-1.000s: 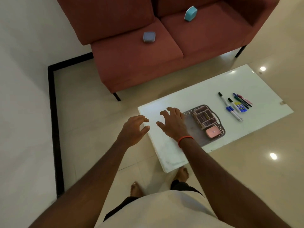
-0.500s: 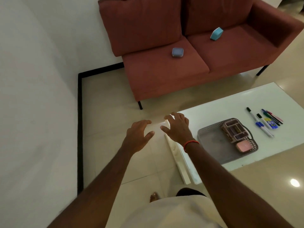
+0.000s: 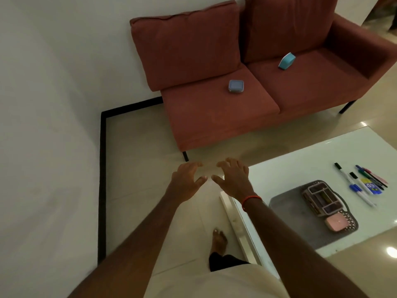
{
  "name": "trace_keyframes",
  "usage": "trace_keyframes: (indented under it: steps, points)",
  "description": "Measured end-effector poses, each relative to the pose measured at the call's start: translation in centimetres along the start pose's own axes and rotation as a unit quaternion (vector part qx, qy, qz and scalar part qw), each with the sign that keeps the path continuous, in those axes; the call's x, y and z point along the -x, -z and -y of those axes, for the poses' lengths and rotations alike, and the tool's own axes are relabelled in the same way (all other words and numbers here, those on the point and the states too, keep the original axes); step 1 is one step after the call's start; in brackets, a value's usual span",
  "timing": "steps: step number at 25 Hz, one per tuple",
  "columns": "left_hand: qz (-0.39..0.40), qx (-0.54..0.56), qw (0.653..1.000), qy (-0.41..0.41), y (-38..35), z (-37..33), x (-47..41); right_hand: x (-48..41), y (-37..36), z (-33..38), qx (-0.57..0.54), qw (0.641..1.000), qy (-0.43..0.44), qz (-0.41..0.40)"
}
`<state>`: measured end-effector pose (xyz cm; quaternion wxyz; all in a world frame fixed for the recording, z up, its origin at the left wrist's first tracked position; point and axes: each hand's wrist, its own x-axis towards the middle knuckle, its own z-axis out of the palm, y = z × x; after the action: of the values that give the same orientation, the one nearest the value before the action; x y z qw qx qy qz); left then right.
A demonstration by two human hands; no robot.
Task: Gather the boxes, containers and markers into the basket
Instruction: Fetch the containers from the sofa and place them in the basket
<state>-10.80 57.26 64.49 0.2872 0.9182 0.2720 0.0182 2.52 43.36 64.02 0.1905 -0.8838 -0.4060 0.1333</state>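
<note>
A grey basket lies on the white low table at the right, holding a compartmented organiser and a pink box. Several markers lie on the table just right of the basket. On the red sofa sit a blue-grey square container on the left seat and a light blue box, tilted on edge, on the right seat. My left hand and my right hand are stretched out side by side, fingers spread, holding nothing, well short of the sofa.
A white wall fills the left, with a black skirting strip along the tiled floor. The table's near corner is just under my right wrist. My bare foot stands on the floor beside the table's edge.
The view has swung left and toward the sofa; the table and basket slid to the right. Both hands stay empty and spread, now over the floor past the table's corner.
</note>
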Motion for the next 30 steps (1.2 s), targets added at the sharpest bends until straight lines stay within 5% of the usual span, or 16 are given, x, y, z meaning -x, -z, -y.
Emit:
trace_keyframes:
  steps: [15,30]
  points:
    - [-0.016,-0.007,0.999,-0.042,7.6,4.1,-19.3,-18.7,1.8,2.0,-0.003,0.999,-0.044,-0.007]
    - [0.073,0.026,0.985,-0.156,11.3,5.8,-40.0,-33.2,4.2,2.9,0.006,0.978,-0.198,-0.072]
